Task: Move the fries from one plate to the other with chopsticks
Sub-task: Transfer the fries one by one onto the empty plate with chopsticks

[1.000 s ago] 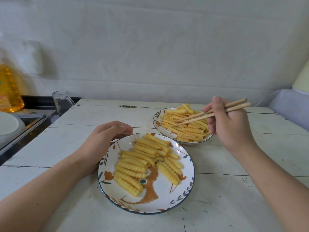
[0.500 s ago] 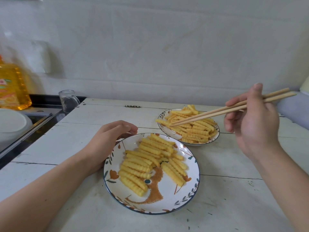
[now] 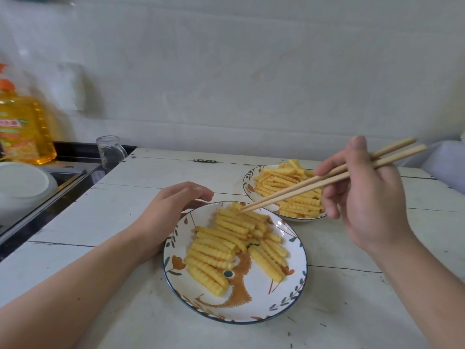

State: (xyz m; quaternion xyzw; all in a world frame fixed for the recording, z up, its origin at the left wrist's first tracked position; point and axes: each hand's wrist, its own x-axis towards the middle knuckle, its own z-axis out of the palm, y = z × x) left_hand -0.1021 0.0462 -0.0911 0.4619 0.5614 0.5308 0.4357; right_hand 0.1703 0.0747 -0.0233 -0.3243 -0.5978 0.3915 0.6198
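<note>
Two patterned plates hold crinkle-cut fries. The near plate (image 3: 264, 303) lies in front of me with a pile of fries (image 3: 226, 245) on its far half. The far plate (image 3: 247, 178) sits behind it to the right, heaped with fries (image 3: 289, 187). My right hand (image 3: 364, 195) grips a pair of wooden chopsticks (image 3: 302, 188). Their tips reach down-left onto a fry (image 3: 235, 206) at the far edge of the near plate's pile. My left hand (image 3: 167, 212) rests curled against the near plate's left rim.
The plates stand on a white plank table (image 3: 113, 222). At the left are a sink area with a white bowl (image 3: 22, 187), a yellow oil bottle (image 3: 22, 127) and a clear glass (image 3: 110, 151). A white wall rises behind. A pale grey object (image 3: 448, 167) sits far right.
My right hand has swung the chopsticks from the far plate's fries leftward and down, so their tips now meet a fry on the near plate. The left hand has stayed at the rim.
</note>
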